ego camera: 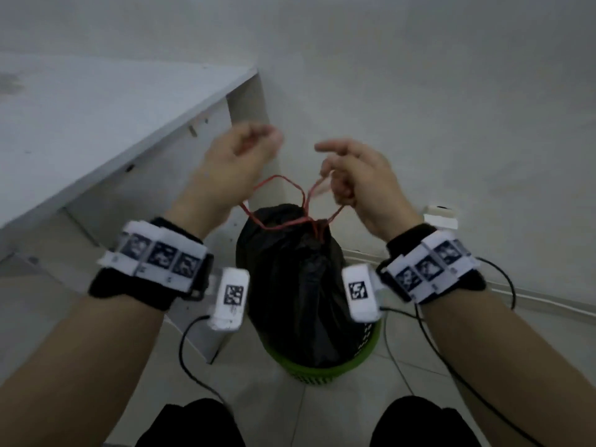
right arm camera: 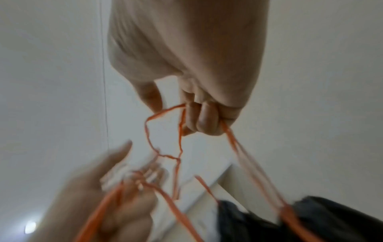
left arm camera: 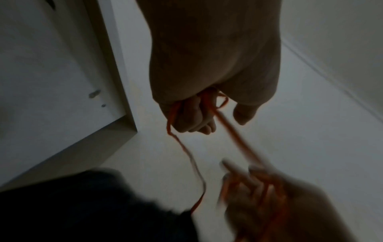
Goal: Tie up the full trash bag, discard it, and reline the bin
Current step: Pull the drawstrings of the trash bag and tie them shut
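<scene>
A full black trash bag [ego camera: 296, 285] stands in a green bin [ego camera: 325, 369] on the floor, its neck gathered by a red drawstring [ego camera: 283, 188]. Both hands are raised above the bag. My left hand [ego camera: 238, 153] has its fingers curled round one loop of the red drawstring [left arm camera: 209, 101]. My right hand [ego camera: 348, 169] grips the other loops of the drawstring [right arm camera: 182, 117] in curled fingers, with the index finger stretched out. The strands cross between the hands and run down to the bag's neck [right arm camera: 286, 211].
A white table [ego camera: 96, 124] stands at the left, its corner close to my left hand. White walls close in behind and to the right. Black cables [ego camera: 451, 359] trail from the wrist cameras over the tiled floor. My knees [ego camera: 193, 424] show at the bottom.
</scene>
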A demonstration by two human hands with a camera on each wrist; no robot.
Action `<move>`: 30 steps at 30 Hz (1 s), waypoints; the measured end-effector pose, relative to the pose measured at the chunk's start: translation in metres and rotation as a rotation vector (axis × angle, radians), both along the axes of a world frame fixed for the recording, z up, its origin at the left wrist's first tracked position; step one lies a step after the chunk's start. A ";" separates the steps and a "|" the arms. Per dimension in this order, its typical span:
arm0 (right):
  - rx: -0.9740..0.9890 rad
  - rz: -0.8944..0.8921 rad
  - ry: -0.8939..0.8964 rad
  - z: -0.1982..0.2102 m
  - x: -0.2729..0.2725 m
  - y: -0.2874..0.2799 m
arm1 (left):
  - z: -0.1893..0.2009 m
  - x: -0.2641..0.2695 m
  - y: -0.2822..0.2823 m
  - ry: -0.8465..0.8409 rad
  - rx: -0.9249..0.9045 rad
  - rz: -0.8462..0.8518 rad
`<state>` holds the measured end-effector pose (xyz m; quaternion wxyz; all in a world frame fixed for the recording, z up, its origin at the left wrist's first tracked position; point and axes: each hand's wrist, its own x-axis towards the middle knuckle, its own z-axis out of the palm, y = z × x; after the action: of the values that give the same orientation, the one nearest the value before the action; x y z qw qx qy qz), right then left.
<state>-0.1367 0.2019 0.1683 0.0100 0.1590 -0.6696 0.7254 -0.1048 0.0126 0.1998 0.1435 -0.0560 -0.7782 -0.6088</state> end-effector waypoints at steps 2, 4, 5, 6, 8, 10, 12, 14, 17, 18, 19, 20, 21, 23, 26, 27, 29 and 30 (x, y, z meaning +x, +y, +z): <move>-0.006 -0.033 -0.017 0.022 -0.006 0.015 | -0.036 0.002 0.025 -0.009 -0.197 -0.064; 0.083 -0.062 0.022 0.033 -0.006 0.023 | -0.069 0.005 0.049 -0.076 -0.373 -0.252; 0.132 -0.097 0.040 0.037 -0.006 0.025 | -0.084 0.005 0.058 -0.109 -0.457 -0.327; 0.170 -0.148 0.049 0.039 -0.005 0.027 | -0.097 0.005 0.067 -0.123 -0.537 -0.370; 0.207 -0.268 0.062 0.041 -0.006 0.030 | -0.122 0.005 0.076 -0.113 -0.655 -0.393; 0.180 -0.344 0.060 0.043 -0.009 0.037 | -0.142 0.006 0.076 -0.111 -0.712 -0.380; 0.103 -0.385 0.036 0.044 -0.012 0.046 | -0.153 0.007 0.067 -0.139 -0.746 -0.360; 0.132 -0.441 0.067 0.042 -0.014 0.057 | -0.146 0.004 0.048 -0.164 -0.731 -0.343; 0.484 -0.553 0.235 0.034 -0.009 0.078 | -0.113 -0.004 0.002 -0.137 -0.693 -0.225; 0.607 -0.546 0.265 0.030 -0.005 0.085 | -0.099 -0.007 -0.013 -0.123 -0.670 -0.177; 0.709 -0.496 0.264 0.025 0.002 0.091 | -0.085 -0.008 -0.026 -0.126 -0.607 -0.140; 0.791 -0.402 0.241 0.017 0.010 0.094 | -0.073 -0.009 -0.036 -0.132 -0.503 -0.113; 0.854 -0.272 0.202 0.008 0.018 0.091 | -0.063 -0.009 -0.042 -0.122 -0.384 -0.083; 1.024 -0.003 0.118 -0.020 0.030 0.073 | -0.048 -0.007 -0.040 -0.037 -0.228 -0.037; 1.390 0.154 0.224 -0.072 0.023 0.041 | -0.040 -0.005 -0.029 0.099 -0.221 0.008; 1.388 0.116 0.228 -0.077 0.018 0.035 | -0.043 -0.004 -0.028 0.149 -0.262 0.057; 1.231 0.042 0.158 -0.076 0.004 0.036 | -0.066 -0.003 -0.034 0.225 -0.273 0.204; 1.154 0.024 0.111 -0.074 -0.005 0.040 | -0.084 0.001 -0.037 0.220 -0.228 0.263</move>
<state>-0.1414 0.2422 0.0944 -0.0517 0.1841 -0.9534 0.2334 -0.1041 -0.0244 0.1158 0.2987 -0.0360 -0.8224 -0.4828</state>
